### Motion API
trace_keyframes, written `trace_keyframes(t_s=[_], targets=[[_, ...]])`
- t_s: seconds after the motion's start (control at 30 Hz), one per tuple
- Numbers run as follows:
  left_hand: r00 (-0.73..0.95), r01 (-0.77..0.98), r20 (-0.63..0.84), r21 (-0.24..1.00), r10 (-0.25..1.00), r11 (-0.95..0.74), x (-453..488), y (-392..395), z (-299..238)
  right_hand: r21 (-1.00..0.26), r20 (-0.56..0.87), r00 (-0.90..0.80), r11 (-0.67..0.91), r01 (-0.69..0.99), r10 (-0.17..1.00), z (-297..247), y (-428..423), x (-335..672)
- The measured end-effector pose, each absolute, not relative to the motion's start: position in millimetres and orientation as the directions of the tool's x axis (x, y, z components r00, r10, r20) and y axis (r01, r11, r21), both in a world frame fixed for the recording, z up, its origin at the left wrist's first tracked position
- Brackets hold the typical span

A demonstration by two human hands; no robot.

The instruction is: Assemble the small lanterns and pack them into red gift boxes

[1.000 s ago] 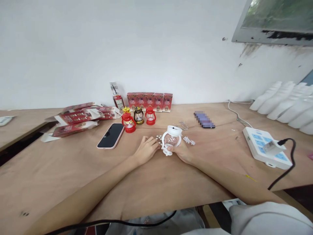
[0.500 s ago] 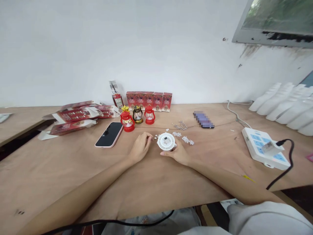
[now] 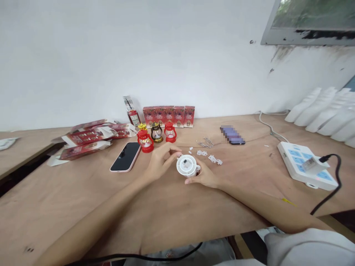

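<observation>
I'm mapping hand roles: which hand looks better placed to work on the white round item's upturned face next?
Probably the left hand: its curled fingers are near that face, while the right hand grips the white round item at its side.

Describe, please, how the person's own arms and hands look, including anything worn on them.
The left hand and right hand are ungloved, with no ring or bracelet visible. The left forearm and right forearm are bare. A plain whitish sleeve appears at the right arm's upper end; no sleeve shows on the left arm.
</observation>
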State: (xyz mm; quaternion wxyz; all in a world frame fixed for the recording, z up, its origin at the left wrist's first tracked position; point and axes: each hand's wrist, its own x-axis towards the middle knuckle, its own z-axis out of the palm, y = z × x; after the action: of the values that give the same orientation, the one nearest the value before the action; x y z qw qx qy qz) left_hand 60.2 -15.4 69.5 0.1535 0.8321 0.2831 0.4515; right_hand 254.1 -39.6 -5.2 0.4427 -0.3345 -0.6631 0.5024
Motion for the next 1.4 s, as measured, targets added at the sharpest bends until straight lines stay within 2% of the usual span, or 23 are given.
trace_keyframes(t_s=[0.13, 0.3, 0.47, 0.63, 0.87, 1.07, 1.23, 1.4], targets=[[0.612, 0.283, 0.642, 0.369, 0.463, -0.885, 71, -29, 116, -0.959, 0.252, -0.397, 0.284, 0.021, 0.883, -6, -40, 257], [0.781, 0.237, 0.492, 0.337, 0.385, -0.911, 67, -32, 125, -0.971, 0.219, -0.416, 0.24, -0.002, 0.883, -6, -40, 258], [0.842, 0.209, 0.441, 0.263, 0.31, -0.942, 64, -26, 117, -0.976, 0.215, -0.433, 0.208, -0.064, 0.876, -3, -41, 257], [0.835, 0.254, 0.445, 0.211, 0.324, -0.944, 66, -25, 116, -0.966, 0.25, -0.441, 0.25, -0.059, 0.862, 0, -42, 258], [0.827, 0.256, 0.441, 0.259, 0.35, -0.931, 64, -25, 112, -0.97, 0.24, -0.434, 0.237, -0.061, 0.868, -2, -41, 258], [0.85, 0.17, 0.452, 0.252, 0.272, -0.953, 67, -24, 108, -0.97, 0.241, -0.422, 0.233, -0.071, 0.874, -1, -41, 257], [0.847, 0.153, 0.465, 0.251, 0.257, -0.956, 69, -26, 108, -0.961, 0.272, -0.418, 0.266, -0.074, 0.867, 0, -42, 258], [0.829, 0.144, 0.48, 0.315, 0.288, -0.938, 69, -25, 107, -0.963, 0.263, -0.414, 0.265, -0.054, 0.871, -3, -43, 259]])
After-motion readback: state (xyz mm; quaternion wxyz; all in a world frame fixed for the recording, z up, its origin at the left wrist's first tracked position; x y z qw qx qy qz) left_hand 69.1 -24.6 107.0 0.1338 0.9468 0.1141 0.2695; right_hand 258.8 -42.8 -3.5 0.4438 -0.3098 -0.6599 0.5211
